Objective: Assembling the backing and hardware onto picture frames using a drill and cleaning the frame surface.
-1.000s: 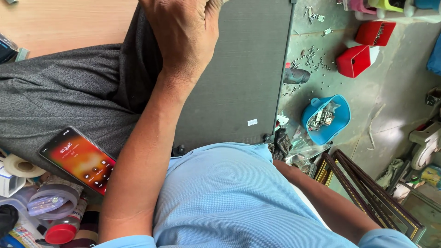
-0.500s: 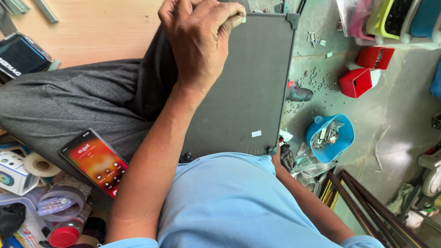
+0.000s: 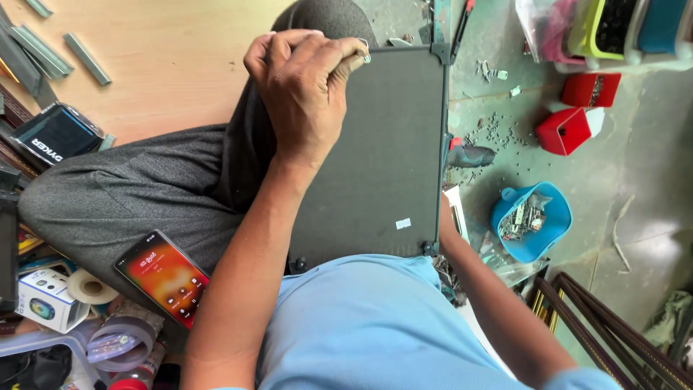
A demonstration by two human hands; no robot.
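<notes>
the left hand (image 3: 307,90) lies fist-like on the far edge of a flat dark grey rectangular board (image 3: 375,166), towards twelve o'clock in the view, its fingers curled together and pinching a small pale metal piece (image 3: 361,50) between thumb and forefinger against the board's upper rim; what that piece is i cannot tell, it is too small. the board rests on the person's lap, over the grey trouser legs (image 3: 137,195), reaching from the pale blue shirt (image 3: 375,325) at six o'clock up to the bent knee at twelve, with small metal corner fittings showing at its right corners. the right hand is hidden behind the board's right edge at about three o'clock; only the right forearm (image 3: 498,303) shows, running from five o'clock up to the edge, so whether that hand is closed or spread cannot be told. on the left thigh, at eight o'clock, lies a smartphone with a lit orange screen (image 3: 164,278). just beside it, further towards the corner, sit a roll of pale tape (image 3: 90,287) and a small white box (image 3: 47,303). on the green-grey floor at three o'clock stands a blue plastic tub of small metal parts (image 3: 530,220), and at two o'clock two red plastic bins (image 3: 577,115), well apart from the board. a light wooden sheet (image 3: 166,65) fills the upper left, at eleven o'clock.
</notes>
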